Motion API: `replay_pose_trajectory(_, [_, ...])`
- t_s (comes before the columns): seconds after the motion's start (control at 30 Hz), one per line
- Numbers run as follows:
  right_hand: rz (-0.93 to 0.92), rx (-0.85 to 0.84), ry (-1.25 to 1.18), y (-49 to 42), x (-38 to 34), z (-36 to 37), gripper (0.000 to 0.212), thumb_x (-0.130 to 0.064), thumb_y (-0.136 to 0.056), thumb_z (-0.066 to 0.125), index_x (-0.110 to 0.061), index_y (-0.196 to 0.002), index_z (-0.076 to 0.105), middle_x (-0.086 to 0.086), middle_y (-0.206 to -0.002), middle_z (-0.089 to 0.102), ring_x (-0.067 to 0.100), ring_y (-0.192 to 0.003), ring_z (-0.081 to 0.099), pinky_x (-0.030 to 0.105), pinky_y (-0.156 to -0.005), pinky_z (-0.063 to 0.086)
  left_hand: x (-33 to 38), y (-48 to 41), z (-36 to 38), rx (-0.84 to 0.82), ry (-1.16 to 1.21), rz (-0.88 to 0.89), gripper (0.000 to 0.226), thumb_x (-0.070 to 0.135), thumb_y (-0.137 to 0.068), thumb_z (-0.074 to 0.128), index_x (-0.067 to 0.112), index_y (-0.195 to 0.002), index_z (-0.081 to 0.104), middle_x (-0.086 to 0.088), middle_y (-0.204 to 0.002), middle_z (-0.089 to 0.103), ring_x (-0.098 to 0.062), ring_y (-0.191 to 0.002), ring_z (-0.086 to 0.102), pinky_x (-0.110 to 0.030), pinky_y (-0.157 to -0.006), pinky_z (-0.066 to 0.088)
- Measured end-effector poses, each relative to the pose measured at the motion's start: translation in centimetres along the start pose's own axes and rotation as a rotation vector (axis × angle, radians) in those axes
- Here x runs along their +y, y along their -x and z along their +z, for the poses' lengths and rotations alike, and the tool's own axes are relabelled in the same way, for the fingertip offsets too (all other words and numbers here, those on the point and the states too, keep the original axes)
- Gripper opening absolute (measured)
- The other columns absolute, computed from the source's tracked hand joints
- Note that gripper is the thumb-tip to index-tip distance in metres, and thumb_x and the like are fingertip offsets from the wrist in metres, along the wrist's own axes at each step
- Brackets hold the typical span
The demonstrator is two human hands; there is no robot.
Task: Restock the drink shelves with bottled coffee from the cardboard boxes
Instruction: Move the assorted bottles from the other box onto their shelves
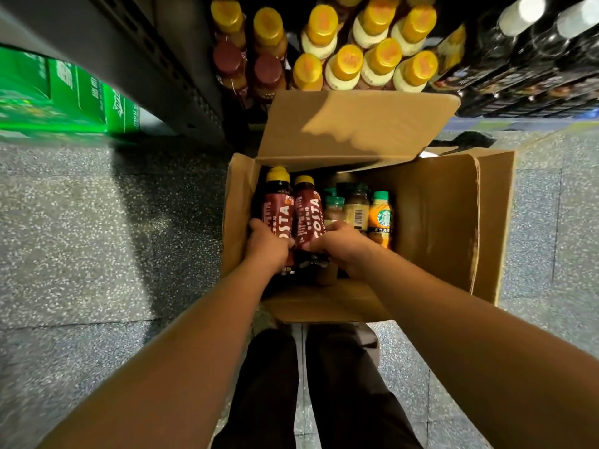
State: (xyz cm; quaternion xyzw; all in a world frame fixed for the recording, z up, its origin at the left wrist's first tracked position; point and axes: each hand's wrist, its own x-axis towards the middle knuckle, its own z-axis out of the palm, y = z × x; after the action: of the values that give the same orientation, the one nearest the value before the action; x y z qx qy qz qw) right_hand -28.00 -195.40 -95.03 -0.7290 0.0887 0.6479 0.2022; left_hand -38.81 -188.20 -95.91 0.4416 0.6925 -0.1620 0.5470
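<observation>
At the left of the cardboard box (447, 222), my left hand (267, 246) and right hand (342, 246) each curl fingers round one of two red Costa bottles (279, 205), so I'd lift both straight up, clear of the far flap (356, 124).

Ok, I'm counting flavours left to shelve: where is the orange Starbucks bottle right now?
In the head view the orange Starbucks bottle stands inside the open cardboard box, rightmost of the bottles, beside a beige-labelled bottle and right of the right hand.
</observation>
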Motion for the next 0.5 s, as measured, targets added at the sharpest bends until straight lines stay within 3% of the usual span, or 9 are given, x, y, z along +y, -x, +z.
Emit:
replay_pose_trajectory(0.13, [0.018,-0.026,-0.065,2.5,0.7,-1.6,0.051,-0.001,-0.077,0.071,-0.012,-0.121,0.049,0.008,-0.113,0.059,0.026,-0.106,0.058,0.045,-0.095,0.049,0.1,2.5,-0.8,-0.103,0.206,0.042,0.059,0.014,-0.087,0.065,0.013,-0.136,0.032,-0.008,-0.126,0.052,-0.026,-0.106,0.056,-0.041,-0.088,0.049])
replay_pose_trajectory(0.27, [0.010,-0.041,-0.197,6.3,0.3,-2.5,0.043,0.006,-0.075,0.068,-0.006,-0.115,0.058,0.012,-0.110,0.066,0.031,-0.107,0.061,0.050,-0.096,0.049,1.8,6.0,-2.2,-0.209,0.284,0.146,0.061,0.009,-0.086,0.065,0.015,-0.137,0.033,-0.005,-0.123,0.054,-0.024,-0.107,0.056,-0.041,-0.092,0.048])
replay_pose_trajectory(0.4, [-0.094,-0.031,-0.260,11.0,-1.3,-3.1,0.035,0.013,-0.074,0.063,-0.007,-0.103,0.062,0.015,-0.104,0.067,0.032,-0.103,0.062,0.045,-0.086,0.053,4.5,10.2,-4.5,-0.249,0.353,0.266,0.045,0.001,-0.081,0.067,0.014,-0.120,0.048,-0.011,-0.119,0.062,-0.023,-0.101,0.062,-0.037,-0.087,0.051])
replay_pose_trajectory(0.5, [-0.222,-0.028,-0.240,14.8,-2.7,-3.1,0.047,-0.001,-0.063,0.075,-0.010,-0.108,0.063,0.011,-0.104,0.069,0.029,-0.101,0.065,0.045,-0.084,0.054,6.0,13.9,-6.1,-0.276,0.508,0.340,0.030,-0.008,-0.079,0.064,0.004,-0.104,0.054,-0.008,-0.093,0.071,-0.015,-0.078,0.067,-0.026,-0.067,0.057])
